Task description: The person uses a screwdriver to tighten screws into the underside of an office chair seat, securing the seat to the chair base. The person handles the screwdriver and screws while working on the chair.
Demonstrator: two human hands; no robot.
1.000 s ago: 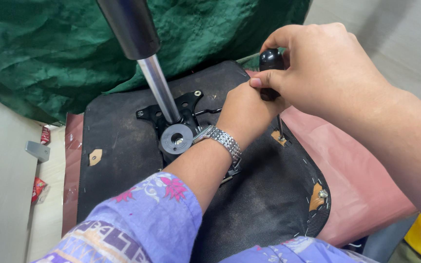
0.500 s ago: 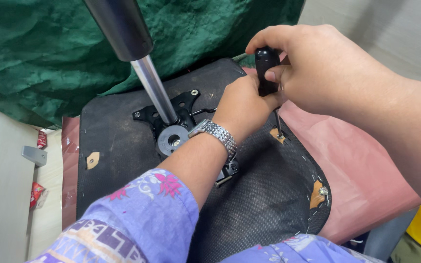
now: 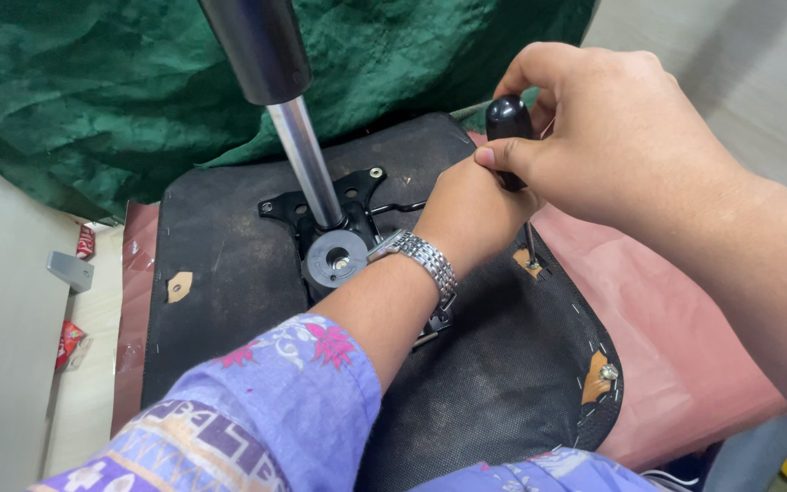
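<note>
A person looked down at an upturned office chair seat [image 3: 229, 264], its underside covered in rough black fabric stapled over a smooth pinkish-red cushion. The right hand [image 3: 612, 155] was clenched around a glossy black tool handle [image 3: 507, 123], its thin metal shaft pointing down at the seat's edge. The left hand [image 3: 471, 214], with a steel link watch [image 3: 421, 260] on its wrist, rested just beneath that handle, its fingers hidden, so its grasp could not be told. A black metal mounting plate [image 3: 321, 214] sat bolted at the seat's middle, and from it rose a shiny gas-lift cylinder [image 3: 302, 159]. The work looked like fastening or prying at the edge, calling for steady downward pressure. Crumpled green cloth [image 3: 93, 91] lay behind.
</note>
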